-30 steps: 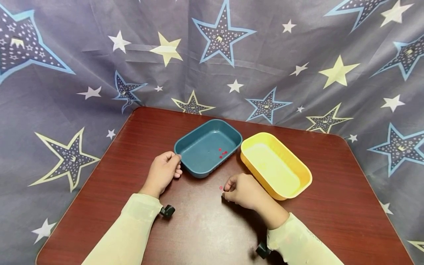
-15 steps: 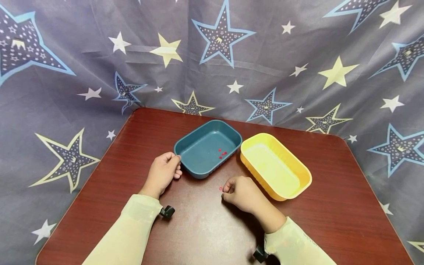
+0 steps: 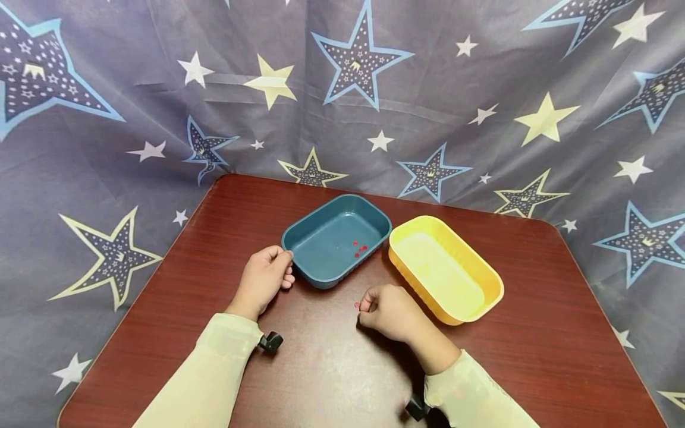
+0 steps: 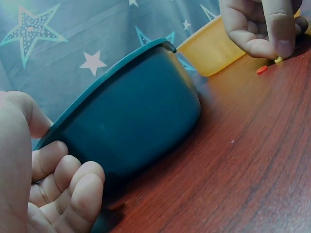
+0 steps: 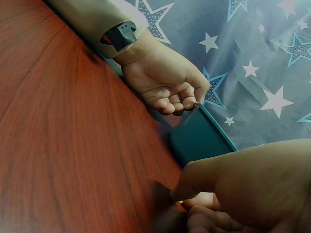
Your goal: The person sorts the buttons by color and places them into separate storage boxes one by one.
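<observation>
My left hand (image 3: pixel 263 279) pinches the left end of the rim of a dark teal tub (image 3: pixel 323 232) between thumb and curled forefinger. Several small red buttons (image 3: pixel 357 255) lie inside, toward the tub's right side. On the tabletop in front of it is one more red button (image 4: pixel 262 70). My right hand (image 3: pixel 393 312) is down at the table right beside that button. Its thumb and forefinger pinch a small yellow piece (image 4: pixel 278 59), probably a button too, mostly hidden by the fingertips.
A yellow tub (image 3: pixel 446 270) stands to the right of the teal one, just behind my right hand. Both rest on a reddish-brown wooden table (image 3: pixel 535 333). Grey cloth (image 3: pixel 342 131) printed with stars hangs behind the table's far edge.
My right wrist and forearm have shifted slightly left, while the fingertips stay beside the loose red button. The left hand and both tubs hold their places.
</observation>
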### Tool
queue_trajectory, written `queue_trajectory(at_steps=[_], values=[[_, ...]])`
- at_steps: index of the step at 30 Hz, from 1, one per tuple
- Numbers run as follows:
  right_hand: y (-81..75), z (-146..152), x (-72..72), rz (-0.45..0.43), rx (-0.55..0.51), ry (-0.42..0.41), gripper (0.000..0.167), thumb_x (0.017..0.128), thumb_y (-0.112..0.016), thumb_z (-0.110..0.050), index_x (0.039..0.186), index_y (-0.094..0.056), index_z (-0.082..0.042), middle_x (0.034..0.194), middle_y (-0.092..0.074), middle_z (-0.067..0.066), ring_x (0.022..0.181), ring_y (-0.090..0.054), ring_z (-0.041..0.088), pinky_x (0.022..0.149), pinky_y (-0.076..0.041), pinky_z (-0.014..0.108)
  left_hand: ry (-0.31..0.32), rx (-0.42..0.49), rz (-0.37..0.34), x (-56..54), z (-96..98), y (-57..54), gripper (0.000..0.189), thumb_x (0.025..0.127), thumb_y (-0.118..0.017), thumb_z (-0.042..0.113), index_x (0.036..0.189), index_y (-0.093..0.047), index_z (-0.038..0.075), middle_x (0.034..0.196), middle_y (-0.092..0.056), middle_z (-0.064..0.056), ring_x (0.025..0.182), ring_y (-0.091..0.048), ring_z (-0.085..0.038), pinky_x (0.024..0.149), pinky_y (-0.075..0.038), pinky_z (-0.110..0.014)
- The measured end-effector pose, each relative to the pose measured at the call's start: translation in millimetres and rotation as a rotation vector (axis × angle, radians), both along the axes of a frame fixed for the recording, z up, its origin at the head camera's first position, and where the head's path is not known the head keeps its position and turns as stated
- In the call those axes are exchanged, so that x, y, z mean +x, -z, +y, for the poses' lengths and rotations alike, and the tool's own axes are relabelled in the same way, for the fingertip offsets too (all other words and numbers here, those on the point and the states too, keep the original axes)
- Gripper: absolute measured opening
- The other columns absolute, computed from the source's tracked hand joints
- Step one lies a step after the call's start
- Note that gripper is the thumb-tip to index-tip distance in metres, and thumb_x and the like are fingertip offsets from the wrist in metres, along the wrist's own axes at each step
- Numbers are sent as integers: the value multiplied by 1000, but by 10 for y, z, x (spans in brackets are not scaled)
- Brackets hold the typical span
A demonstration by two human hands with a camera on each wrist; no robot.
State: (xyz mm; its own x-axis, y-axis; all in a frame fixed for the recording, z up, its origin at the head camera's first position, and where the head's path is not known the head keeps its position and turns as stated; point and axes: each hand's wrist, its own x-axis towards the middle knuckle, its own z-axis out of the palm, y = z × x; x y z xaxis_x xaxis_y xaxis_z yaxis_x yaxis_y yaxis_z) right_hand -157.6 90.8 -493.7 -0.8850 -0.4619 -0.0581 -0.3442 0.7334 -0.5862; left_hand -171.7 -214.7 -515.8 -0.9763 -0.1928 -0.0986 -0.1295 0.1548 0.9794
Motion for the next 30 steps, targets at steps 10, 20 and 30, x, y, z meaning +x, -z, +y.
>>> queue_trajectory(at_steps=[10,20,30], values=[[-5,-3,3,-23,2,6,7,80,-82,-20,82,-75,-23,72,-68,-19,70,-61,1,69,-53,24,1,-15,-4,-5,16,4,35,112,-63,28,87,-62,4,82,-65,-7,65,-72,-17,61,-67,-30],[-28,-67,62,12,26,39,17,80,-82,-19,76,-69,-29,74,-67,-20,71,-61,5,69,-53,25,8,-24,-14,8,-17,7,36,111,-64,30,88,-62,3,82,-66,-8,66,-73,-18,63,-68,-30],[-33,-32,12,22,34,-3,17,80,-82,-17,76,-69,-27,78,-70,-17,71,-60,4,69,-52,24,10,-29,-27,18,-10,-16,35,112,-63,29,89,-63,3,82,-65,-8,67,-73,-18,65,-68,-29]])
